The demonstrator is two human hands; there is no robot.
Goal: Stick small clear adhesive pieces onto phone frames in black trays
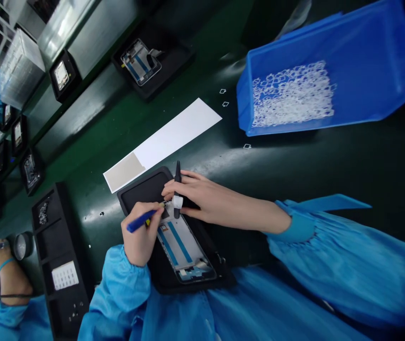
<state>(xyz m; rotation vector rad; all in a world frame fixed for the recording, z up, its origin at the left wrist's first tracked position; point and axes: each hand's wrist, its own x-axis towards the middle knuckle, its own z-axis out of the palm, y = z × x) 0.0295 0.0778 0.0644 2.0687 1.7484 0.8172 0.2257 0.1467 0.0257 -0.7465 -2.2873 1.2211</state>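
My left hand (140,234) is closed on a slim blue-handled tool (141,220), its tip at the top end of a phone frame (192,232). My right hand (206,196) is closed round a slender black tool (178,171) with a white band, over the same end of the frame. The frame has two blue strips along its inside and lies in a black foam tray (145,187) close to my body. Both hands are above the tray. The exact spot where the tool tips meet the frame is partly hidden by my fingers.
Beyond the tray lies a white strip (177,132) with a beige patch. A blue bin (365,76) of thin white frames stands far right, a few loose ones nearby. Another phone frame (140,61) sits further back. Left are a compartment tray (46,244) and a co-worker's hands (2,258).
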